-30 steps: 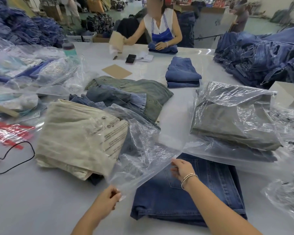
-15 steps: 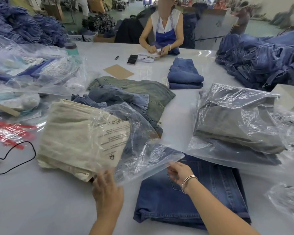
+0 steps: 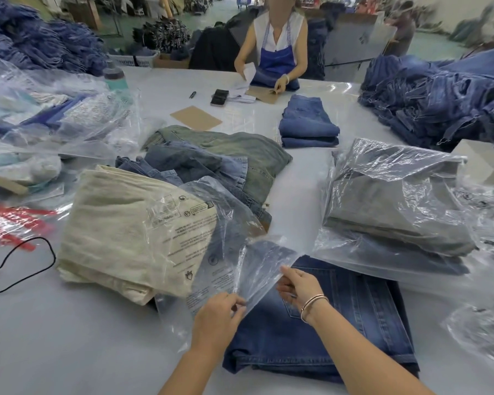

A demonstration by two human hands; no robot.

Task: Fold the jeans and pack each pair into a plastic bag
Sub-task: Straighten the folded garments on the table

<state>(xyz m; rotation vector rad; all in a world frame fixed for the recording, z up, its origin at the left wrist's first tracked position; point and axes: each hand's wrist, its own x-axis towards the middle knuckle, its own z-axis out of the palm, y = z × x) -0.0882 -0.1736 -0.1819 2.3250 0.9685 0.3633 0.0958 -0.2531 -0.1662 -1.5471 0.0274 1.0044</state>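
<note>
**A:** So where's the pair going in next? Can't tell from over here.

**B:** The folded dark blue jeans (image 3: 320, 332) lie flat on the surface (image 3: 69, 352) right under both hands, long side running away from the person. The empty plastic bag (image 3: 234, 269) hangs just above their near-left corner, its mouth facing the jeans.

**A:** And the hands?

**B:** Left hand (image 3: 217, 317) pinches 1 edge of the bag's mouth, right hand (image 3: 298, 286) pinches the other. Looks like they're peeling it open. Right one's nearer the jeans' middle.
</note>
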